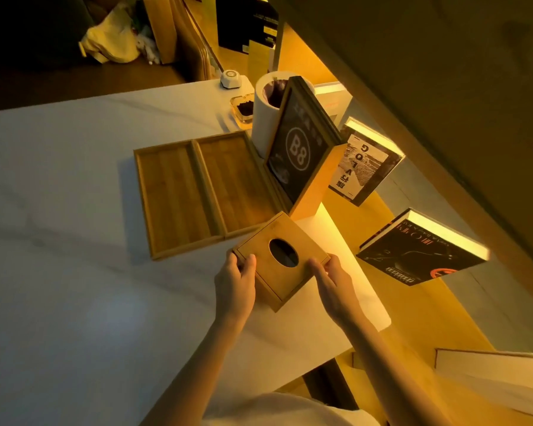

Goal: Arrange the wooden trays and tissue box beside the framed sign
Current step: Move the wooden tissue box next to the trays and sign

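**Tissue box going down next to trays, nearly done**

Both forearms reach in from the bottom edge toward the tissue box [282, 261]. Left hand [236, 279] grips the box's near-left side, thumb on the top edge. Right hand [331, 279] grips the near-right side, fingers curled over the lid rim. Box sits rotated, one corner pointing at the trays, oval slot facing up. Cannot tell if its base is flat on the table [74, 210] or held just above it.

Two wooden trays [203, 192] lie side by side, long edges touching, flat on the table. Right tray's far side is just beside the framed sign [300, 142], which stands tilted back with "B8" on it. Trays look placed.

Left to do, by my read: square the box so it lines up with the trays and the sign, then let go. Box is near the trays' front-right corner, close to the sign's base, not aligned yet.

Arms are extended, wrists level, palms facing each other across the box.

Behind the sign: white cylinder [266, 118], small dish [243, 110]. Books [422, 250] on the lit shelf to the right, apart from the task.
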Tool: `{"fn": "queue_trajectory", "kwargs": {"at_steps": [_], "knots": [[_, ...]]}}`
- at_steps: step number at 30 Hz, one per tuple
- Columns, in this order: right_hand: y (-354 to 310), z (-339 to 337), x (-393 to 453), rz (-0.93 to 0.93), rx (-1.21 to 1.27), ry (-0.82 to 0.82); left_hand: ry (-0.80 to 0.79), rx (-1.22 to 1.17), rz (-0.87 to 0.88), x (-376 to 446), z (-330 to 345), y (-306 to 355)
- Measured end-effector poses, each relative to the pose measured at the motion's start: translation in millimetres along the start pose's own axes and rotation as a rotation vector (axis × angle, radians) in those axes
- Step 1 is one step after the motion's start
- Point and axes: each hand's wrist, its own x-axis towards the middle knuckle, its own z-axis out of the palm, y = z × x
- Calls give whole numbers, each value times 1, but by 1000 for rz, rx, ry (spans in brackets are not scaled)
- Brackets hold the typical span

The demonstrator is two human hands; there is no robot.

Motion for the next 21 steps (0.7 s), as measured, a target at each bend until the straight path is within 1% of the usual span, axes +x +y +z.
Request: {"fn": "queue_trajectory", "kwargs": {"at_steps": [10,14,18,21], "knots": [[13,-7,16,-14,37,-5,-1,0,34,4,16,1],[15,-12,20,-26,49,-8,-12,-21,9,-1,16,-1],[13,-17,22,-84,29,73,-54,-8,29,-16,20,-4],[9,-14,21,-115,100,84,-54,24,87,-21,21,-4]]}}
